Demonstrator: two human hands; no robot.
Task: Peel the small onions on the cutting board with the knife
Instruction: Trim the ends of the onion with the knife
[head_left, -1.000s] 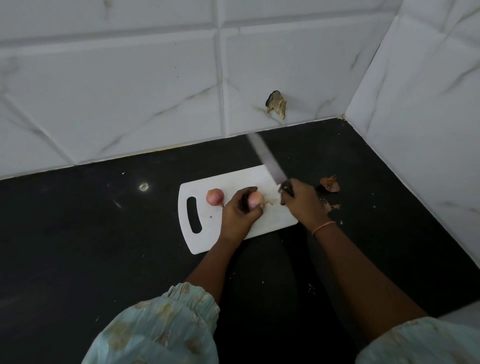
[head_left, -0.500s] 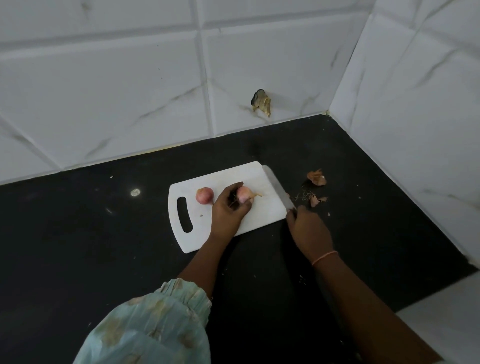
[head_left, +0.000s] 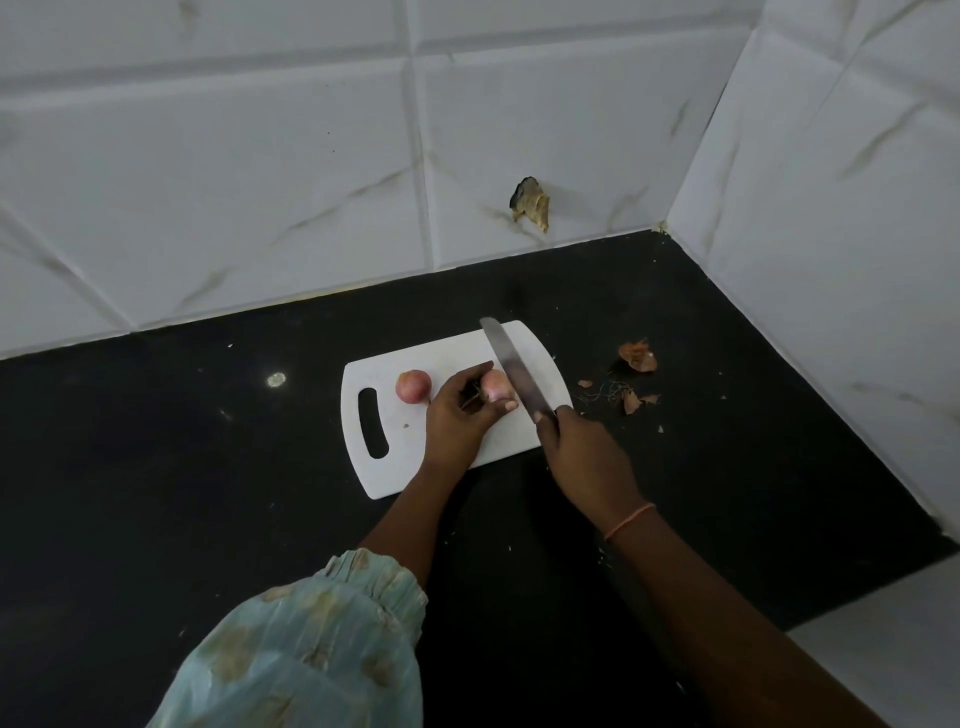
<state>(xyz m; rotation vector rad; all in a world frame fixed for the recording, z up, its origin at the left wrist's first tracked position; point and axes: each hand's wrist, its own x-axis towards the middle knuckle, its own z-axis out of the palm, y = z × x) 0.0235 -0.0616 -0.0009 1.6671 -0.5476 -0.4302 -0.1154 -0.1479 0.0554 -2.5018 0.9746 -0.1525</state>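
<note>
Head camera shows me one small onion on the white cutting board, pinched by the left hand. A second onion lies just beside, on the board. My right hand grips the knife, blade against the held onion. Peel scraps lie on the black desk near the board.

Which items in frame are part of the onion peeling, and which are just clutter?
In the job:
- cutting board
- held onion, gripped by the left hand
- second onion, lying free on the board
- knife, gripped by the right hand

Lying about:
- onion skins on the counter
- hole in the wall tile
</note>
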